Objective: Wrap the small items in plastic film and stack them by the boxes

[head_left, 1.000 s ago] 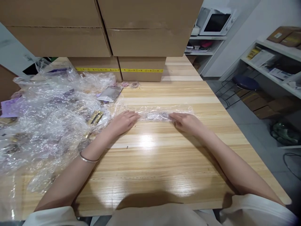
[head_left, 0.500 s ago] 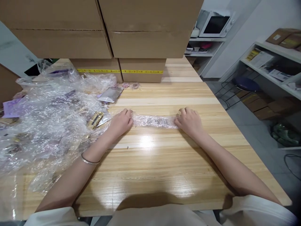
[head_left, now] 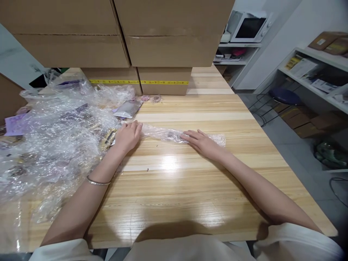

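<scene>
A long narrow strip of folded clear plastic wrap [head_left: 163, 133] lies across the wooden table in front of me. Something greyish shows faintly inside it, too blurred to name. At its left end, my left hand [head_left: 128, 137] is closed over the plastic, knuckles up, and its fingertips are hidden. My right hand [head_left: 201, 143] lies flat on the strip with fingers stretched out to the left. The strip's right end sticks out past that hand. Just beside my left hand is a gold packet [head_left: 108, 139], partly covered.
A large heap of crumpled clear plastic [head_left: 73, 137] covers the table's left side. A silver pouch [head_left: 128, 108] lies at its edge. Stacked cardboard boxes [head_left: 165, 80] stand at the back. Beyond the table's right edge are a blue stool [head_left: 285, 96] and shelves [head_left: 312, 78].
My left hand has moved left with the strip's end, toward the heap. My right hand has left the right end, slid left and flattened onto the strip.
</scene>
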